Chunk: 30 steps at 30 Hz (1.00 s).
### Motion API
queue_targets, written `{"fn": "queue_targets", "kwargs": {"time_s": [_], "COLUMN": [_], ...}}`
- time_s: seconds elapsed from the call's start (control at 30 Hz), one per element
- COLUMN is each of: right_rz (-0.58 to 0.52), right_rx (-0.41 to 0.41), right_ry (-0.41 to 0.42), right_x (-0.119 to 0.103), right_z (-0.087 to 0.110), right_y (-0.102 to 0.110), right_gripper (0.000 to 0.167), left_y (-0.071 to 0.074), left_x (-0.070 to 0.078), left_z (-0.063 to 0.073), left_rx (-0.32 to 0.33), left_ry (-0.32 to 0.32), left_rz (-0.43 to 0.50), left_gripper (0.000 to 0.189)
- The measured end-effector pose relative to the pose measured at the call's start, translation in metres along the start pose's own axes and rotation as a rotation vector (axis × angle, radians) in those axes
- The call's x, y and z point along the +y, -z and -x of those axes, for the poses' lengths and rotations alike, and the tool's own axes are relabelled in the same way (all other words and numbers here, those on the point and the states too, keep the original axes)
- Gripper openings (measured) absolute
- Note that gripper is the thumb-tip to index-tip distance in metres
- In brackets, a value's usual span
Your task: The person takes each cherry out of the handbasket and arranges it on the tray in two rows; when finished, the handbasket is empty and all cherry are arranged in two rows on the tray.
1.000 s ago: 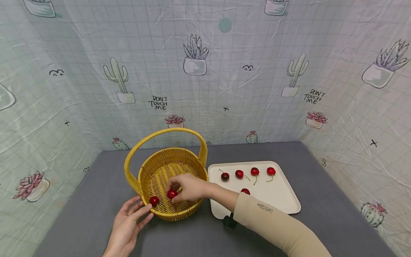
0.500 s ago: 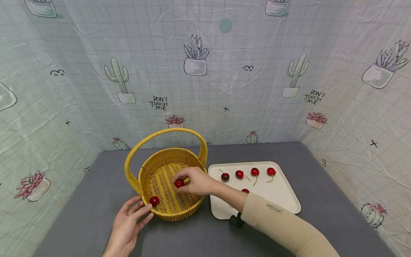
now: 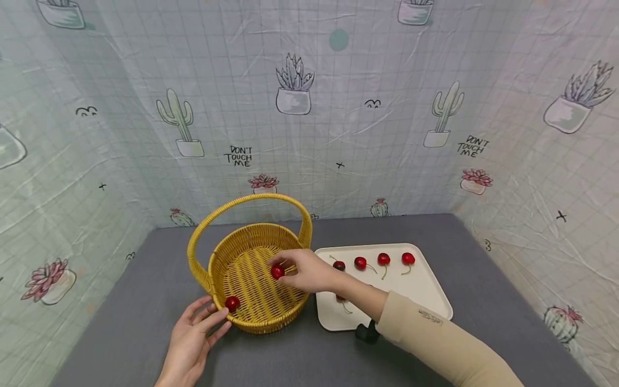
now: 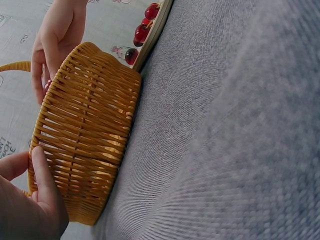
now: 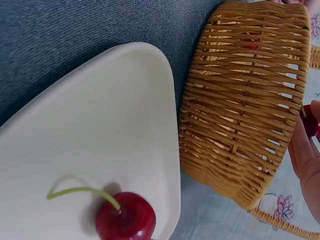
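A yellow wicker basket with a tall arched handle stands left of centre on the grey surface. My left hand holds its near left rim, with fingers on both sides of the wicker in the left wrist view. My right hand pinches a red cherry between thumb and fingers, over the right part of the basket. Another cherry lies inside the basket by the near left wall. In the right wrist view, the held cherry shows just past the basket's rim.
To the basket's right lies a white tray with several stemmed cherries, some partly hidden by the right forearm. One tray cherry shows close up in the right wrist view. Patterned cloth walls enclose the back and sides.
My right hand has moved right and away from the near rim inside the basket, carrying the cherry with it. The left hand, the basket and the cherry by its wall have stayed put.
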State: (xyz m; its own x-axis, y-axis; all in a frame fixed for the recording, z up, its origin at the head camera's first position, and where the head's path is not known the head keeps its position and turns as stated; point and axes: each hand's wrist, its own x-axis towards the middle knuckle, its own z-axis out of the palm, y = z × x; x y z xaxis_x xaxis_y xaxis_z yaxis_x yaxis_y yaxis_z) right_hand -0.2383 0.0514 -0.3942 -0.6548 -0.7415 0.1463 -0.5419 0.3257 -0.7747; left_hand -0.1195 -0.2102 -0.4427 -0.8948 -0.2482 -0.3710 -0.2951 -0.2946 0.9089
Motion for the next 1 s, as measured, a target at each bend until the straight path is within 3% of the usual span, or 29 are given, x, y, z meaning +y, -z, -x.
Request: {"fn": "queue_targets", "kwargs": {"time_s": [0.53,1.0], "right_rz": [-0.113,-0.108], "right_rx": [0.068,0.172], "right_ry": [-0.017,-0.059], "right_x": [0.006,0.018], "right_z": [0.034,0.066], "right_y": [0.025,0.052], "right_gripper": [0.031,0.033], "left_y": [0.000,0.000], "left_x": [0.000,0.000], "left_z": [0.000,-0.001], "left_rx": [-0.004,-0.008], "left_ry": [-0.002,0.010], "left_rz": [0.005,0.020], "left_gripper": [0.058,0.058]}}
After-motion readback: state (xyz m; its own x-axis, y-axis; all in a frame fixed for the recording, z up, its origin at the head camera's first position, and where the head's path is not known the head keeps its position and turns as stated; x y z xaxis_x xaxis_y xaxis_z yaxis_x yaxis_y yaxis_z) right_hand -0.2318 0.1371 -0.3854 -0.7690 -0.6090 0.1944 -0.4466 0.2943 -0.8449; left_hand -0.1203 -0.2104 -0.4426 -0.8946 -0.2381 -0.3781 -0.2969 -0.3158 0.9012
